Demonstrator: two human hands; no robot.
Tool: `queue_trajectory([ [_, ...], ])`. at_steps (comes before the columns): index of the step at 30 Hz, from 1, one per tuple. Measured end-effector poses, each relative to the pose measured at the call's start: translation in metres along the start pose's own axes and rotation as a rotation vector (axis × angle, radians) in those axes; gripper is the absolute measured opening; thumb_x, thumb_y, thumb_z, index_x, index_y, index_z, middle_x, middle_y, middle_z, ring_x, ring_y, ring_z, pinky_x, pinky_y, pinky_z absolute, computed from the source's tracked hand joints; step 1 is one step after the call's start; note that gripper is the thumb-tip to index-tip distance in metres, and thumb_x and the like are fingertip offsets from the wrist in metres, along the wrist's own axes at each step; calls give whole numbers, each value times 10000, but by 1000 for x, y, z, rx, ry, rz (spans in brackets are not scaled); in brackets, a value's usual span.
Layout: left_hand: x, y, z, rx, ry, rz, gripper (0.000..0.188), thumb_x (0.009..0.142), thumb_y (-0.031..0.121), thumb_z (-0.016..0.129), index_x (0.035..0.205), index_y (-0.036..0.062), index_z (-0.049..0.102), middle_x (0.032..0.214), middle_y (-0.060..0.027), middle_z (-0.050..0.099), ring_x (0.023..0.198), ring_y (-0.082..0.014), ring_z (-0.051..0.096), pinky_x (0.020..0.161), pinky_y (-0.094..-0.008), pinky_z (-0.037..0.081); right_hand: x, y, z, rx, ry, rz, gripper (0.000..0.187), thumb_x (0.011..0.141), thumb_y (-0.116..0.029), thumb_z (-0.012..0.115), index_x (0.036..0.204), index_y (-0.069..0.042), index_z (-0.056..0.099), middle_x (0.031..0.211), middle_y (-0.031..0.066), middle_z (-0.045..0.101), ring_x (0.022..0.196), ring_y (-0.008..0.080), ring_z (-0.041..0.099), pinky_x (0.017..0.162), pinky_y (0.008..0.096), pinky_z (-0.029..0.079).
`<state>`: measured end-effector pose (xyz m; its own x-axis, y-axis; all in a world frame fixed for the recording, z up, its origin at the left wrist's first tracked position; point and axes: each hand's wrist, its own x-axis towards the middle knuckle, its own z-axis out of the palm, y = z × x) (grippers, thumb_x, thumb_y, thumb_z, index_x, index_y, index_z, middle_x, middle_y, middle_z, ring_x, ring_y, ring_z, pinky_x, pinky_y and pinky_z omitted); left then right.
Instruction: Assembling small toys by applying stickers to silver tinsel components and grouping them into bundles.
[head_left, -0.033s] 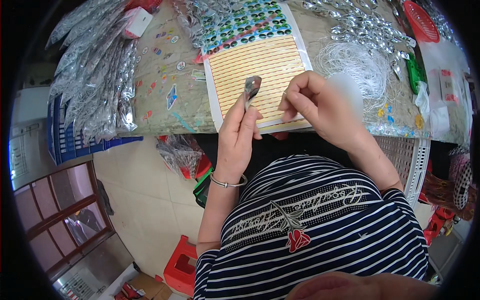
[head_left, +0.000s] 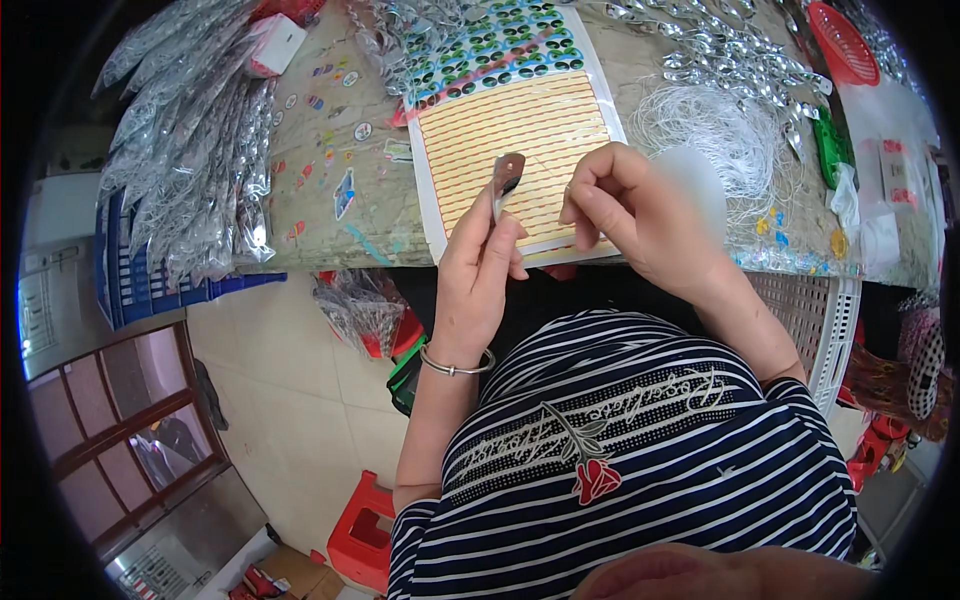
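Observation:
My left hand point(head_left: 477, 255) pinches a small curved shiny metal piece point(head_left: 508, 172) between thumb and fingers, its end pointing up with what looks like a small hole. The rest of it is hidden in the grip. To its right, my right hand point(head_left: 635, 205) is held with thumb and forefinger closed together; a tiny pale bit shows at the fingertips, too small to name. Both hands hover above the lower part of a sticker sheet point(head_left: 520, 115), yellow with red lines below and rows of green and blue round stickers above.
A tangle of white strings point(head_left: 705, 135) lies right of the sheet, beyond it several shiny metal pieces point(head_left: 740, 60). Plastic-bagged metal pieces point(head_left: 200, 150) are heaped at the left. A red basket point(head_left: 843, 45) and a green tool point(head_left: 827, 148) sit far right; a red stool point(head_left: 362, 530) stands below.
The metal piece in my left hand has turned slightly, showing more of its face. My right fingers have shifted a little; both hands stay in nearly the same place.

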<state>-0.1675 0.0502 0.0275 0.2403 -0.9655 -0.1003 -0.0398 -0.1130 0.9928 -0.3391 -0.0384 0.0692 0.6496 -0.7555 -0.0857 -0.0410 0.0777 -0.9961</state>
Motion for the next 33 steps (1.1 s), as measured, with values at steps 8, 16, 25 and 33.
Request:
queue_trajectory([
  [8,-2,-1,-2,-100,-66,10,438,976,106,475,1388,-14,387,1019,-58,553,801,-76,526,566,-190,461,2,7,5,-158,34,-35,60,977,-97,488,984,-38,499,879,7,545,751,52,494,677,189,423],
  [16,-2,-3,-1,-142,-39,10,460,969,93,486,1401,-12,367,1015,-52,553,764,-71,522,586,-198,472,1,11,6,-118,21,5,76,965,-94,511,967,-19,517,826,-14,557,718,28,492,654,191,433],
  [25,-2,-5,-4,-120,-60,-4,488,967,99,498,1418,-5,342,956,-2,533,687,-41,473,556,-180,424,3,6,9,-271,115,-260,73,820,-84,695,891,-67,701,750,-16,476,629,63,390,551,215,293],
  [33,-2,1,-1,-131,-62,-52,493,963,109,508,1419,8,350,876,21,501,647,-37,442,538,-169,394,12,15,5,-379,190,-245,67,843,-94,679,885,-42,676,743,-24,469,628,56,389,562,205,311],
])
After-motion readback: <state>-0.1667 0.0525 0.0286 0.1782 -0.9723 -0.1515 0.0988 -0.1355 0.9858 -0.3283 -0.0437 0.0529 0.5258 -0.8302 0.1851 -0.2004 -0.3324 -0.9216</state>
